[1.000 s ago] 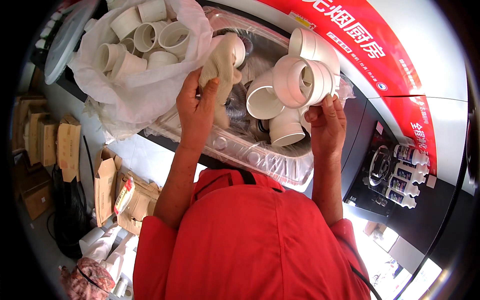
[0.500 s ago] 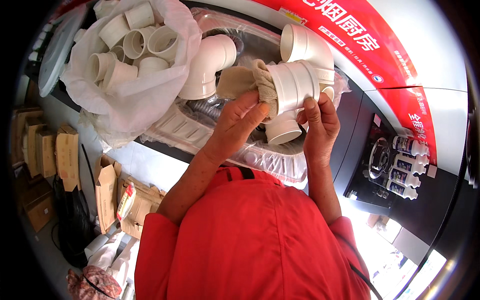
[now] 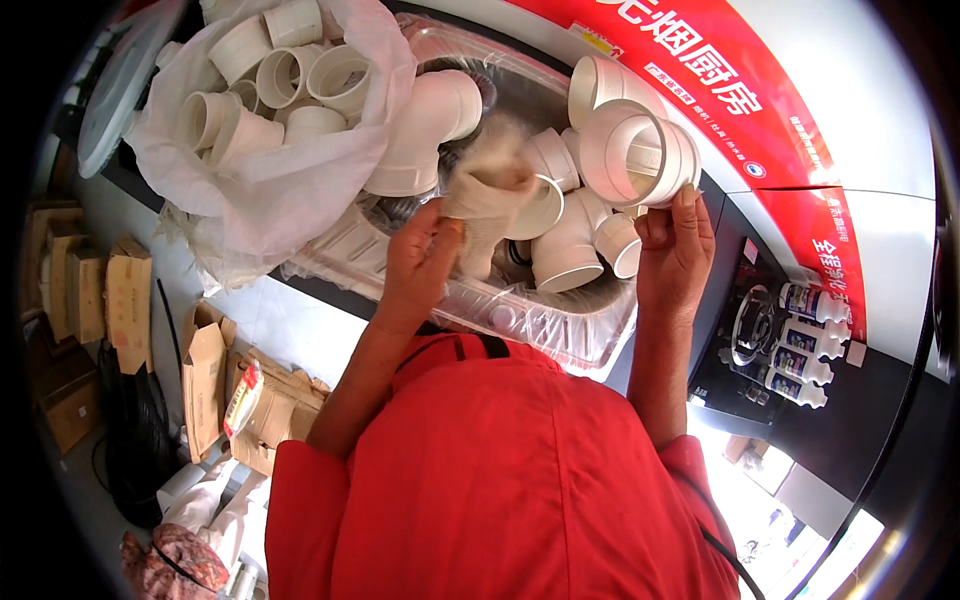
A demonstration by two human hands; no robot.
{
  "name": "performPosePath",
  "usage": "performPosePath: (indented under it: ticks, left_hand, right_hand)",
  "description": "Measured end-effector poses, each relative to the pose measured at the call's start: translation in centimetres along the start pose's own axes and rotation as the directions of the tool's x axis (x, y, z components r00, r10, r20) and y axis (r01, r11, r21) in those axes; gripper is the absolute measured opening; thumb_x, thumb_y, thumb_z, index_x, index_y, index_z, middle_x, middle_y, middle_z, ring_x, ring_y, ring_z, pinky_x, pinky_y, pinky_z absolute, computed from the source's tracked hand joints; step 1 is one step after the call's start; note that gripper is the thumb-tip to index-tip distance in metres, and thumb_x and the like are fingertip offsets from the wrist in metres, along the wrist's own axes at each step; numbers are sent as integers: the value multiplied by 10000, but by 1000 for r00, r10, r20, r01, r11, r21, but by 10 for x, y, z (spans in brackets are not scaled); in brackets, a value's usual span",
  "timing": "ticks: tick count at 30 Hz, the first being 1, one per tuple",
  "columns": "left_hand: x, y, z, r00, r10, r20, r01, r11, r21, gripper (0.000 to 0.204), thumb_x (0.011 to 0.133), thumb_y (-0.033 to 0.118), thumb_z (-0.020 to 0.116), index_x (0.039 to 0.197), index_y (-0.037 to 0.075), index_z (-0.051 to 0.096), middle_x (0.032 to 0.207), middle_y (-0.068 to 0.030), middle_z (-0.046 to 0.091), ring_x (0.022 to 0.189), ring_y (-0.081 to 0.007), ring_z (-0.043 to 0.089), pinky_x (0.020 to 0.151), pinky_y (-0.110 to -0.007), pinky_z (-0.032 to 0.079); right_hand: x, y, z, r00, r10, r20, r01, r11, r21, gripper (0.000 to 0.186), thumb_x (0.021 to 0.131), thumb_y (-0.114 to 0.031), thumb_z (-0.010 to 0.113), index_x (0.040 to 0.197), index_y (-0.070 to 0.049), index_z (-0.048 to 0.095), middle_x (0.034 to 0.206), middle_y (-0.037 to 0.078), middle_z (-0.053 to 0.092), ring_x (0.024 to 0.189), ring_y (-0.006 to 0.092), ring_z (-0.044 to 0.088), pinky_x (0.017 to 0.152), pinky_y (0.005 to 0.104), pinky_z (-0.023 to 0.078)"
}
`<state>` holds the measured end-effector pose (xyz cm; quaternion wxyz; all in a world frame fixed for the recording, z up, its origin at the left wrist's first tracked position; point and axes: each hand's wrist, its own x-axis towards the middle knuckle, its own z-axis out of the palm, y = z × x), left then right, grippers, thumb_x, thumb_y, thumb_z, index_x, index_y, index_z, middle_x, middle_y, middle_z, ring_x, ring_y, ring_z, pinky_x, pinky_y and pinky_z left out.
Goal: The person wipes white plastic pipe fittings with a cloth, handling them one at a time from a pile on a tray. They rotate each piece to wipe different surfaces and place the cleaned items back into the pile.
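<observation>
My left hand (image 3: 418,258) pinches a beige cloth (image 3: 486,212), which hangs loosely and is slightly blurred over the pipe fittings. In my right hand (image 3: 676,238) is a short white pipe coupling (image 3: 683,158), gripped at its lower right rim with its open end tilted up. Below the two hands stands a sink wrapped in clear plastic (image 3: 350,250), with several white fittings in it. Among them are a large elbow (image 3: 425,130) at its left side, another elbow (image 3: 566,245) in the middle and a smaller fitting (image 3: 618,245) near my right hand.
A white plastic bag (image 3: 300,190) full of white fittings (image 3: 240,140) stands at the left. Several white bottles (image 3: 800,360) and a dark cooktop (image 3: 740,375) are at the right. Cardboard boxes (image 3: 130,305) and a black bag (image 3: 135,440) lie lower left. A red banner (image 3: 780,150) runs along the far side.
The cloth has come out of the coupling's end. My right hand has lifted the coupling up and right, turning its opening into view; my left hand has drawn left with the cloth.
</observation>
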<state>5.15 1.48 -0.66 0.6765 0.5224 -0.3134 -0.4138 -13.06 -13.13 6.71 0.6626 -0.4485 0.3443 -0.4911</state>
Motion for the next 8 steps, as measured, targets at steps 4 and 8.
performPosePath:
  ticks: [4, 8]
  left_hand:
    - [-4, 5, -4, 988, -112, -103, 82, 962, -260, 281, 933, 121, 466, 1174, -7, 535, 1021, -13, 595, 887, -51, 523, 797, -211, 418]
    - [-3, 15, -5, 993, 35, -112, -59, 974, -219, 311, 941, 151, 467, 1202, -8, 524, 1057, -19, 603, 948, -69, 522, 860, -229, 407]
  right_hand:
    - [-5, 1, 5, 997, 66, -46, -63, 996, 60, 178, 939, -206, 537, 918, -42, 603, 609, -58, 433, 534, 50, 295, 544, 236, 296]
    - [-12, 9, 4, 991, 127, 39, -129, 991, 36, 164, 929, -198, 550, 951, -46, 608, 626, -46, 465, 535, 67, 341, 565, 246, 328]
